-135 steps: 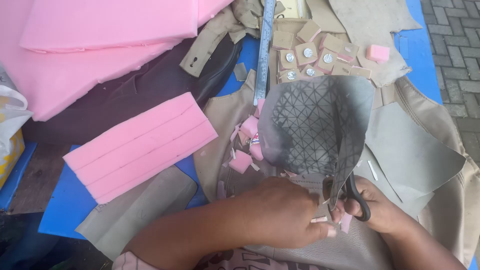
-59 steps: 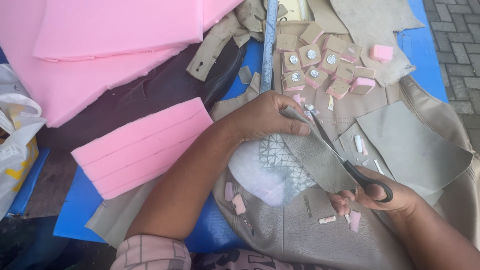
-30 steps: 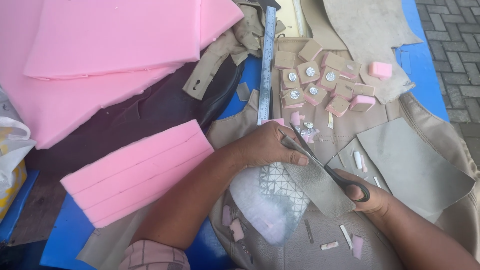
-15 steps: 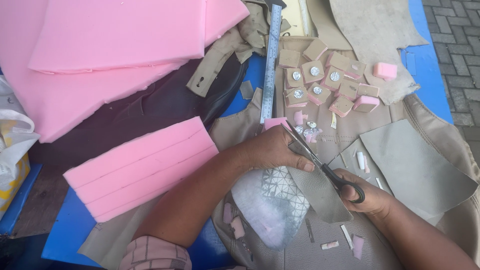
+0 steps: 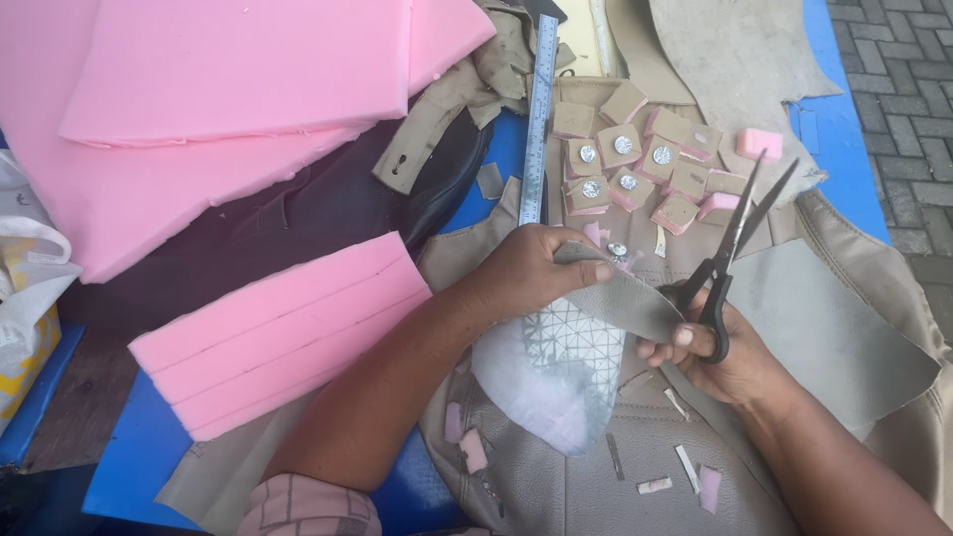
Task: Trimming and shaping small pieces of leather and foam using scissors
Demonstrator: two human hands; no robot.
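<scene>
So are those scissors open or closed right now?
Open: the scissors in the right hand have two blades spread in a V, tips apart, pointing up.

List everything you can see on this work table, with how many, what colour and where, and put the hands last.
quilted leather piece: one, grey-beige, stitched diamond pattern, centre, held
scissors: one pair, black handles, blades open, right of centre
steel ruler: one, silver, top centre
foam sheets: a stack, pink, top left
foam strips: a stack, pink, left of centre
small covered foam blocks: about a dozen, tan and pink, some with silver studs, top centre
leather panel: one, grey-beige, right
table: blue, bottom left
left hand: grips the quilted piece's upper edge
right hand: holds the scissors
</scene>
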